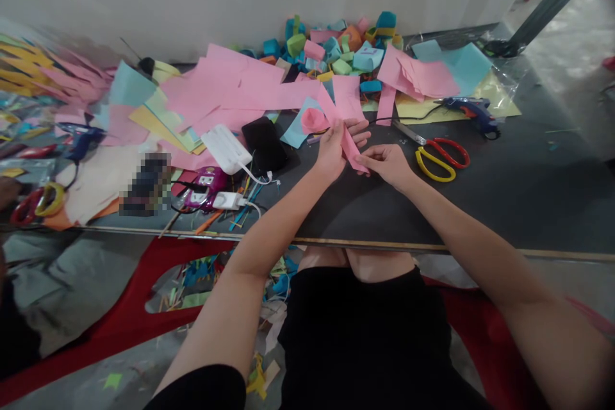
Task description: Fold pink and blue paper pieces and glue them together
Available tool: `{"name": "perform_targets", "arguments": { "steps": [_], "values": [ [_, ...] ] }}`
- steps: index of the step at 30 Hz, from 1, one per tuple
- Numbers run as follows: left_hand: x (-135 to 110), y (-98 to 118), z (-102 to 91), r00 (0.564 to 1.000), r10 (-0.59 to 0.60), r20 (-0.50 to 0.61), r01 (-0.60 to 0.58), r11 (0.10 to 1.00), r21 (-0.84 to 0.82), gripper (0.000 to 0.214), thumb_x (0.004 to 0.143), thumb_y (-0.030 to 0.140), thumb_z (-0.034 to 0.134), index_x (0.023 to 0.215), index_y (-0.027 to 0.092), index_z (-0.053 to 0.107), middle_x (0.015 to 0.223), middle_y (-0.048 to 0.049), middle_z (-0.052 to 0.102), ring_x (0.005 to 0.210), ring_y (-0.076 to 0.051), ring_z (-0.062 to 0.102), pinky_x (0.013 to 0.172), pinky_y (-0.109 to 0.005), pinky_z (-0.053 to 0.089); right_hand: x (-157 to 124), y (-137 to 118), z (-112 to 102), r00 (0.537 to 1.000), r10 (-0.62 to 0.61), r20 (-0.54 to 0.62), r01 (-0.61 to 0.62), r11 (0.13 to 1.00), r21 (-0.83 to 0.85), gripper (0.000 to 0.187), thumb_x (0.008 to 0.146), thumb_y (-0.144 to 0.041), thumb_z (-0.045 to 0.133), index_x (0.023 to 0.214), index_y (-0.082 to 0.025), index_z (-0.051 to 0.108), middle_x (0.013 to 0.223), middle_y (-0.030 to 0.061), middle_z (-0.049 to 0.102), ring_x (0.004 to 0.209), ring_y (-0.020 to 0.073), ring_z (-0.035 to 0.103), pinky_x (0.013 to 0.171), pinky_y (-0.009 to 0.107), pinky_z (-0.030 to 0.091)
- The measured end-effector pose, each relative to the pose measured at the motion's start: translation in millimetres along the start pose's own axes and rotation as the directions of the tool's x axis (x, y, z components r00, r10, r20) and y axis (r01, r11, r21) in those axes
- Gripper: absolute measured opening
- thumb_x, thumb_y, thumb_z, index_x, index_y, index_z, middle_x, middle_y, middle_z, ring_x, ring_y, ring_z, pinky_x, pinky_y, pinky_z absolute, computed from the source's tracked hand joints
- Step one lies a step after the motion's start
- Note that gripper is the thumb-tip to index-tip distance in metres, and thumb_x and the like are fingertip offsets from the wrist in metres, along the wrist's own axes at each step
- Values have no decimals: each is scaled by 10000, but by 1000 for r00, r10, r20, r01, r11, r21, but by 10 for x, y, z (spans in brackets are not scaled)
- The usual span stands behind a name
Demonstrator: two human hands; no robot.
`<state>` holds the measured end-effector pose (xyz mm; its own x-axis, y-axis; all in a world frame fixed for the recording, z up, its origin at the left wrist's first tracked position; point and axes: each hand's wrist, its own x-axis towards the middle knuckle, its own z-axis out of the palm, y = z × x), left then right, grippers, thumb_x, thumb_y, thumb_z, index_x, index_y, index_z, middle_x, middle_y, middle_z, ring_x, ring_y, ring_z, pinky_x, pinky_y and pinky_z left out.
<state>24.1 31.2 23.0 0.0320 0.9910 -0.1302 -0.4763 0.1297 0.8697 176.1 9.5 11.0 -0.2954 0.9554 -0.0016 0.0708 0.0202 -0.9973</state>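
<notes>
Between my two hands is a narrow strip of pink paper [354, 152], slanting down to the right. My left hand [332, 152] holds its upper part against the palm, thumb on top and fingers stretched out behind. The fingertips of my right hand [388, 161] pinch the strip's lower end. Just beyond my left hand sits a rolled pink paper piece [314, 120], beside a light blue sheet [298, 128]. Scissors with one red and one yellow handle [439, 157] lie right of my right hand. A blue glue gun [473, 114] rests behind them.
Pink sheets [225, 86] spread across the back left of the dark table [538, 186]. Small folded paper pieces [331, 48] are heaped by the wall. A white power bank [225, 148], a black case [264, 144] and a purple power strip [207, 187] lie to the left.
</notes>
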Motion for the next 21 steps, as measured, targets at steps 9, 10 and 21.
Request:
{"name": "perform_targets", "arguments": {
  "steps": [9,10,21],
  "values": [
    [-14,110,-260,853,187,487,-518,182,836,243,991,143,590,1159,169,764,1022,-114,819,908,-231,770,857,-331,561,-18,-14,-90,877,-392,-277,303,900,-315,640,716,-618,887,1214,-258,707,1309,117,740,1197,305,691,1004,488,584],
    [-25,99,-258,840,179,513,-536,115,837,277,978,123,590,1196,170,755,1078,-128,815,976,-251,767,871,-343,553,-22,-26,-110,874,-406,-266,317,893,-320,539,736,-591,882,1130,-253,736,1257,117,757,1176,308,698,1038,504,571],
    [124,152,-418,728,151,669,-678,11,735,273,1056,341,553,1161,214,771,1063,-124,807,937,-215,748,826,-312,506,81,-37,-305,901,-350,-257,297,928,-224,301,730,-519,900,678,-267,744,877,57,783,922,287,747,942,518,614]
  ]
}}
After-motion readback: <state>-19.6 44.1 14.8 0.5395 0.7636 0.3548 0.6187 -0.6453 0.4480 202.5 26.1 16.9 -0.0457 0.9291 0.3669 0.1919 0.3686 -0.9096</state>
